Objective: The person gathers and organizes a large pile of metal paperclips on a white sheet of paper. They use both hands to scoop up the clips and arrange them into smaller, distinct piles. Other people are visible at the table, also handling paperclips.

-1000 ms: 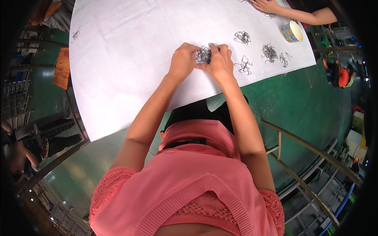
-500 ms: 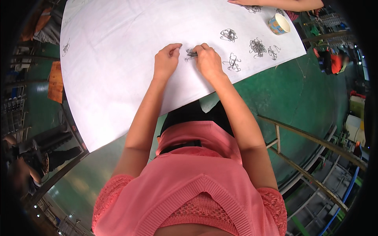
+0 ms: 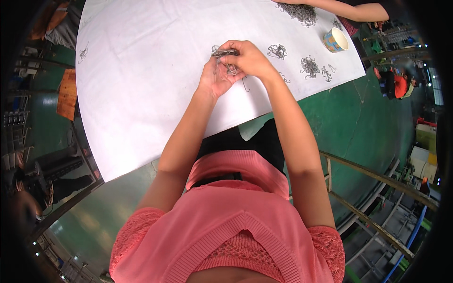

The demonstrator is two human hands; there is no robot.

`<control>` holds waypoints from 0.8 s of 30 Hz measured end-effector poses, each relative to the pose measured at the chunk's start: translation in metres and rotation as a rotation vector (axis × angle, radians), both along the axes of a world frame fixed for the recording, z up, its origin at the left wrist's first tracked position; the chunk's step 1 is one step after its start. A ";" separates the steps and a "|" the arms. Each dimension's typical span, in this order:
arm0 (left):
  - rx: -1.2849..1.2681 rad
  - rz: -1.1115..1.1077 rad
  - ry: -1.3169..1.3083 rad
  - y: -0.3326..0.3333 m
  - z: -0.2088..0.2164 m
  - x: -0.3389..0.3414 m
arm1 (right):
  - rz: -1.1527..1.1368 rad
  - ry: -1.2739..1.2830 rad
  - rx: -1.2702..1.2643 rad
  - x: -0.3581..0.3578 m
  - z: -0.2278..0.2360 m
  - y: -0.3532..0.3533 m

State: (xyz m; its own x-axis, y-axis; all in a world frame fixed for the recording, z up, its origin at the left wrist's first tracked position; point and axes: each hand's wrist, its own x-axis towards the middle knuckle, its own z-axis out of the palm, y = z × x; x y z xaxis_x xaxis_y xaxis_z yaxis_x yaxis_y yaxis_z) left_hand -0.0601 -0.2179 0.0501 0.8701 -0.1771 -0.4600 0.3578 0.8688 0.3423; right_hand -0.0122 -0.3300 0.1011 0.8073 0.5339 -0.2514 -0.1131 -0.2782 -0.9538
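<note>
Both my hands are together above the white tabletop (image 3: pixel 151 94). My right hand (image 3: pixel 251 59) is closed round a bunch of thin dark wire hooks (image 3: pixel 225 53), pinched between thumb and fingers. Under it my left hand (image 3: pixel 214 82), palm turned up and fingers curled, cups more wire hooks (image 3: pixel 231 70); the right hand partly hides its fingers. One loose hook (image 3: pixel 246 85) shows just below the hands. To the right lie a tangled hook pile (image 3: pixel 277 51), a bigger pile (image 3: pixel 310 66) and a few loose hooks (image 3: pixel 327 72). My right forearm partly covers another small group.
A paper cup (image 3: pixel 335 39) stands near the table's right edge. Beyond it, another person's arm (image 3: pixel 347 8) reaches over a large hook heap (image 3: pixel 300 14). A few hooks (image 3: pixel 83 53) lie at the far left. Metal rails (image 3: pixel 377 179) run at the lower right.
My right hand has lifted the bunch of hooks off the table and moved up and left to my left hand, which has turned palm up. The far hook heap shows more fully.
</note>
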 end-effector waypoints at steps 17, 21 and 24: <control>-0.157 0.255 0.049 0.014 -0.013 0.002 | -0.320 -0.407 -0.745 -0.049 -0.005 -0.035; -0.179 0.288 0.026 0.020 -0.017 0.001 | -0.263 -0.248 -0.931 -0.067 -0.020 -0.037; -0.217 0.280 0.014 0.024 -0.020 0.000 | -0.336 -0.410 -0.977 -0.078 -0.049 -0.014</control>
